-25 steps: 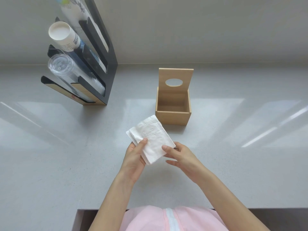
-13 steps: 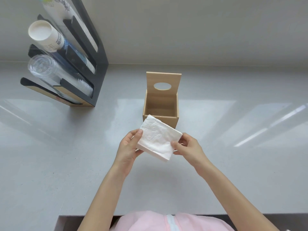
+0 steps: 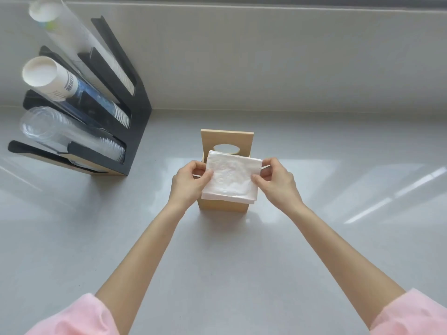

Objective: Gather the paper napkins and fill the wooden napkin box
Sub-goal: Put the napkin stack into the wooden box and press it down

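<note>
Both hands hold one stack of napkins [image 3: 231, 178] over the box [image 3: 223, 206]. Left hand [image 3: 187, 183] pinches the stack's left edge, thumb on top, fingers [image 3: 197, 165] curled under. Right hand [image 3: 278, 182] pinches the right edge the same way, thumb on top, fingers [image 3: 269, 163] wrapped behind. Both sets of fingers are closed on the napkins, not on the box.

Stack sits flat-ish, slightly tilted, between the two hands. Its near edge overhangs the box's front wall; its far edge overlaps the lower part of the lid [image 3: 227, 140], which stands upright behind the fingers with an oval hole partly covered. Box interior is hidden by the napkins; cannot tell whether the stack touches the box rim.

Box front wall shows just below and between the hands, standing on the worktop [image 3: 242, 262]. Worktop is bare near the wrists, to the right of the right fingers, and back to the wall [image 3: 266, 56] beyond the lid.

Well to the left of the left fingers, a black cup rack [image 3: 135, 131] stands near the wall with tilted sleeves of paper cups [image 3: 48, 78] and clear cups [image 3: 60, 131]. Open worktop lies between rack and left hand. Pink sleeves [image 3: 79, 317] at the bottom corners.
</note>
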Demonstrator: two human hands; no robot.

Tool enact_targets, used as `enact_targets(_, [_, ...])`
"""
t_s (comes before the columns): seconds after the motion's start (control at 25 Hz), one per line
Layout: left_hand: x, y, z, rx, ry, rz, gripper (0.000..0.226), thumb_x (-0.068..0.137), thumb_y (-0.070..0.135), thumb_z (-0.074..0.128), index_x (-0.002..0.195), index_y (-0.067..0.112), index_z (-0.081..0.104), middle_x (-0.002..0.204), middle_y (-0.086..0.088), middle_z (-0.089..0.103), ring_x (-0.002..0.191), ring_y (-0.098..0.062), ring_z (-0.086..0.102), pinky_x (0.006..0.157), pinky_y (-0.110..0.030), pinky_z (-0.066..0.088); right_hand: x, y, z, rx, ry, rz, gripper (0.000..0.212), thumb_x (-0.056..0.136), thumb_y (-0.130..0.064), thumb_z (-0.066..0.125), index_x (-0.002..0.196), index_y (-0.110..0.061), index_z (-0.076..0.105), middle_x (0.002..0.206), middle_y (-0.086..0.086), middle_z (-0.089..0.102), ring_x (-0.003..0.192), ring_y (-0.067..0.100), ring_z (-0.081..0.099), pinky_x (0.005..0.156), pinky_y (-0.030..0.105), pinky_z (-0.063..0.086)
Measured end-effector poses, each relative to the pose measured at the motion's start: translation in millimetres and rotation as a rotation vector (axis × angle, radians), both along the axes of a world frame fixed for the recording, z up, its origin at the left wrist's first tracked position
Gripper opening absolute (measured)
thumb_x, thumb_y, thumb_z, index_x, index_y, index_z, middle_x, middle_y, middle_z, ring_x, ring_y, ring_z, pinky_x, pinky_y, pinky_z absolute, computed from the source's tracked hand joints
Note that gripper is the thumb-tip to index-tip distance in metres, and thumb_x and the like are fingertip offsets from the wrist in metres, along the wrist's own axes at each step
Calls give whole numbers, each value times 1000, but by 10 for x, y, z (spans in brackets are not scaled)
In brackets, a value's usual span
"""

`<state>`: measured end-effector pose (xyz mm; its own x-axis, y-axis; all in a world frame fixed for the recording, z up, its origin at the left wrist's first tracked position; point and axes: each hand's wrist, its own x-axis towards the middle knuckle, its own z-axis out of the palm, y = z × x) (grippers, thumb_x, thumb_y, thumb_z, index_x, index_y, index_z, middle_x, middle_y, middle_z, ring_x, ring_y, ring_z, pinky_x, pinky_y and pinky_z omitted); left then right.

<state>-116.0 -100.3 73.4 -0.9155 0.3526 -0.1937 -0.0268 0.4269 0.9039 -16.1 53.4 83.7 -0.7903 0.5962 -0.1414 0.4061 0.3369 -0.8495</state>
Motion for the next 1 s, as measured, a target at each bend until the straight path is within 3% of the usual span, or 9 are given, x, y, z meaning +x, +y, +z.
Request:
enact_targets(0.08, [-86,54,-56,-141,93,-17,16,87,24,57,95,11,62,91,0,63,80,-18,57,68,-29,49,-86,6,-90,74,-33,22,21,89,-12,54,109,-7,52,88,1,58,80,19,52,61,18,36])
enact_targets(0.16, [-132,81,-115,-235,162,-48,21,88,26,55,98,8,62,95,-4,66,80,-19,57,70,-34,52,-145,-11,-156,163,-64,51,19,90,-12,50,107,-5,53,95,5,60,81,22,52,68,28,41])
enact_targets(0.24, [-159,101,-142,-373,256,-86,21,89,26,51,98,9,60,98,-4,68,81,-21,57,65,-30,45,-205,-32,-175,313,-126,89,18,91,-12,45,105,-4,53,103,7,63,87,28,55,70,37,44])
enact_targets(0.4, [-189,216,-120,-807,546,-255,21,91,19,42,102,8,56,103,-7,67,94,-31,60,63,-31,35,-375,-67,-122,680,-340,214,18,89,-4,40,103,-7,51,106,9,64,96,33,57,62,32,32])
enact_targets(0.56, [-228,353,-141,-1077,657,-474,22,87,4,45,107,7,54,108,-9,66,97,-31,61,47,-26,21,-553,-98,-107,846,-526,387,22,86,3,46,103,-9,54,113,12,65,103,33,61,58,30,29])
enact_targets(0.68, [-230,424,-178,-1182,644,-608,23,86,2,50,106,10,57,105,-6,68,100,-28,61,43,-23,14,-618,-141,-140,899,-636,480,30,84,7,49,108,-7,60,114,10,66,106,30,60,66,28,32])
enact_targets(0.8, [-231,471,-174,-1239,644,-650,18,85,1,51,72,13,53,78,-1,62,100,-24,62,43,-22,14,-659,-163,-123,941,-690,526,30,83,6,52,105,-9,64,113,7,67,109,27,59,68,26,33])
enact_targets(0.92, [-216,486,-171,-1246,636,-658,17,84,0,51,82,13,61,96,-3,69,99,-23,62,43,-21,15,-672,-172,-107,953,-708,547,29,82,5,55,104,-10,65,113,6,67,109,25,60,68,25,34])
enact_targets(1.0, [-208,475,-177,-1248,639,-649,26,84,0,51,62,14,49,101,-5,70,97,-23,63,43,-21,16,-661,-163,-120,945,-715,542,27,82,4,55,104,-10,66,112,6,68,108,26,61,68,25,34])
